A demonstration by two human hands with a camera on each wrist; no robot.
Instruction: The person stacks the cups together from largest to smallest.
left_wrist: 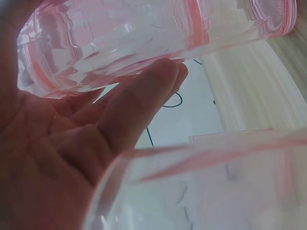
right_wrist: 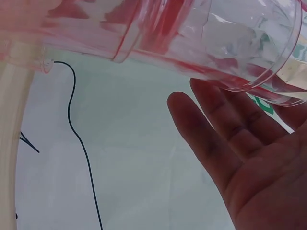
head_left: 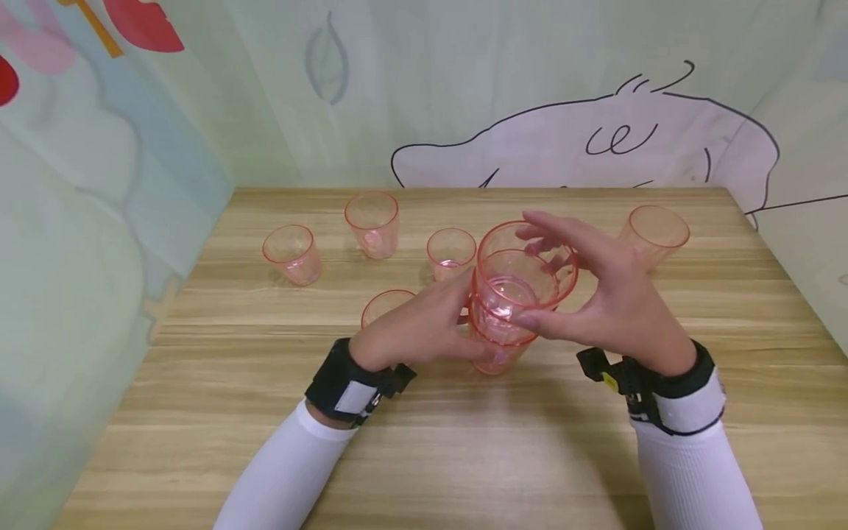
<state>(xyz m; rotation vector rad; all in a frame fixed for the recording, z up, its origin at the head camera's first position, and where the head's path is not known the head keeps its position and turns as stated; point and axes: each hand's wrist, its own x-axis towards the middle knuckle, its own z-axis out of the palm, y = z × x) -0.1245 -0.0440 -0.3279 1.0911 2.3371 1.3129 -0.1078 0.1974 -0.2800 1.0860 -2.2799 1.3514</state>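
Observation:
A stack of clear pink-orange plastic cups [head_left: 503, 316] stands upright in front of me, between both hands. My left hand [head_left: 417, 324] grips the lower part of the stack from the left, its fingers passing behind. Around the top cup [head_left: 493, 254], near its rim, my right hand [head_left: 612, 302] holds with thumb in front and fingers at the far side. In the right wrist view, the index finger [right_wrist: 201, 129] stands a little off the cup wall. The left wrist view shows the left fingers [left_wrist: 139, 100] against the nested cups [left_wrist: 124, 43]. Whether the stack's base touches the table is unclear.
Single matching cups stand upright about the wooden table [head_left: 464, 456]: one far left [head_left: 301, 265], one at the back [head_left: 374, 235], one behind the stack [head_left: 450, 265], one partly behind my left hand [head_left: 384, 305], one at right [head_left: 645, 243]. A printed wall [head_left: 265, 88] borders the table.

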